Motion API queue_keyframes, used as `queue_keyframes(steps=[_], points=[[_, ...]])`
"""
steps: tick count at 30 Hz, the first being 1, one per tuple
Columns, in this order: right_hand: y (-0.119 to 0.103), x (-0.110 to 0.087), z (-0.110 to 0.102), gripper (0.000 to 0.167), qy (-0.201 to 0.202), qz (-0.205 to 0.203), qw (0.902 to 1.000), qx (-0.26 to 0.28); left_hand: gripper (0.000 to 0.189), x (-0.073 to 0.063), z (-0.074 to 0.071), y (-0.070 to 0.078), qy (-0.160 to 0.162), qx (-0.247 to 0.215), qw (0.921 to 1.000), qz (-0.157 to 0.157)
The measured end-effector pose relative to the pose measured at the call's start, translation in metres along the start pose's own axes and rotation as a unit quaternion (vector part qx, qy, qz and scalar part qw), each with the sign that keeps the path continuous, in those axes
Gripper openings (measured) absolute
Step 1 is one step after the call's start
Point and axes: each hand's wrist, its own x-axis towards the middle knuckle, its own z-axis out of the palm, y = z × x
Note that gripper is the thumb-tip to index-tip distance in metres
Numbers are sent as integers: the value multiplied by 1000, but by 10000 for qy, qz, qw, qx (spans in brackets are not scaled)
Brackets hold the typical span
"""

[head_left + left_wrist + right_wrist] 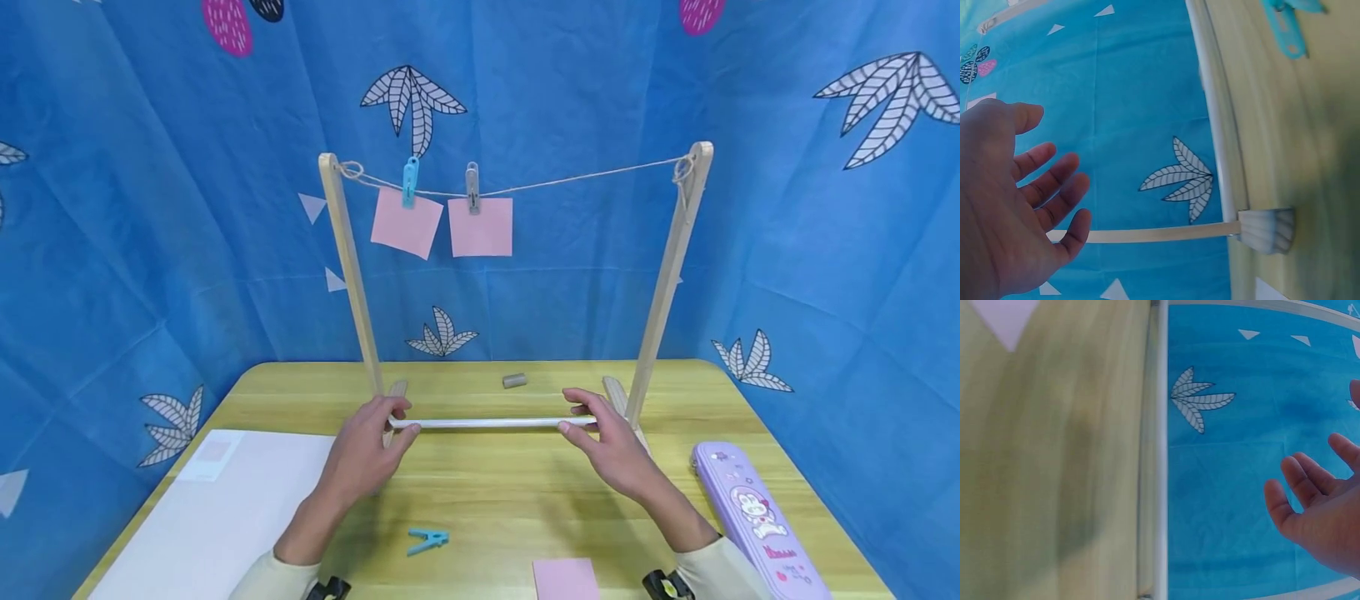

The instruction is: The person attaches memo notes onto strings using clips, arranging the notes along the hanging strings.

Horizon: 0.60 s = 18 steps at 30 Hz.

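Observation:
A wooden stand has two upright posts (350,258) joined low down by a pale rod (487,423). Between the post tops sags a string (585,177). On it a blue clothespin (409,183) holds a tilted pink paper (405,232), and a grey clothespin (472,187) holds another pink paper (482,237). My left hand (363,450) is near the rod's left end, fingers relaxed and spread. Near the right end is my right hand (611,446), fingers loosely bent. Both palms look bare in the wrist views, where fingers (1054,181) and fingers (1304,481) appear apart from the rod.
Another blue clothespin (438,538) lies on the table (480,500), with a pink paper (566,579) at the front edge. A white board or sheet (232,517) covers the left side. At right lies a purple pencil case (757,517). Behind the rod is a small grey cylinder (514,381).

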Motion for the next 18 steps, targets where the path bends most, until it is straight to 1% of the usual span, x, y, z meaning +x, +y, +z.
queue_keyframes(steps=[4, 7, 10, 15, 18], points=[[3, -7, 2, 48, -83, -43, 9999, -120, 29, -7, 4, -3, -51, 77, 10000, -13], [6, -12, 3, 50, -167, -28, 9997, -183, 28, -12, 7, -5, -202, 95, 9997, -109], [9, -17, 4, 51, -298, 99, 9994, -162, 28, -17, 10, -8, -372, 128, 9989, -242], [16, -27, 8, 51, -519, 306, 9981, -105, 30, -25, 14, -12, -537, 201, 9980, -282], [19, -32, 9, 51, -738, 430, 9962, -177, 32, -30, 16, -13, -754, 117, 9964, -374]])
